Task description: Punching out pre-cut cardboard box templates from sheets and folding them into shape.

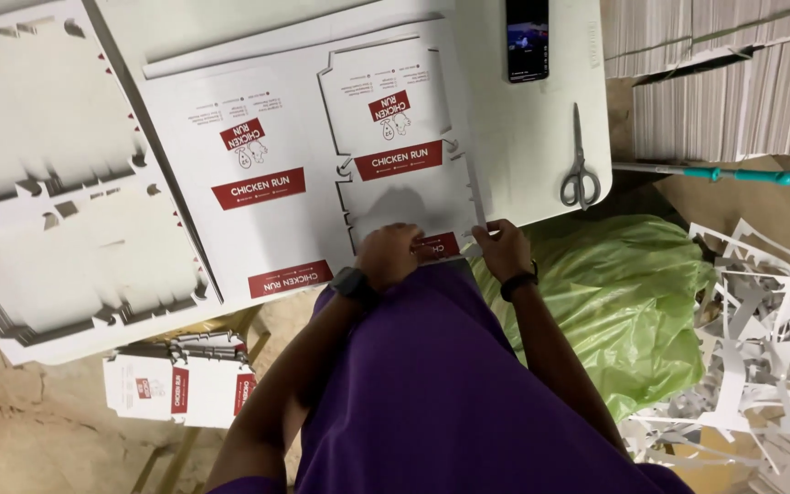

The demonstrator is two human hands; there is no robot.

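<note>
Nearest: my left hand [389,255] pressed, fingers curled, on the near edge of the die-cut carton blank [401,151]; my right hand [502,248] pinching the waste strip [479,197] at its corner. Step, I judge: stripping trim. Next needs a steady peel. Beyond: scissors [579,165], phone [528,38] on the table [541,119].
</note>
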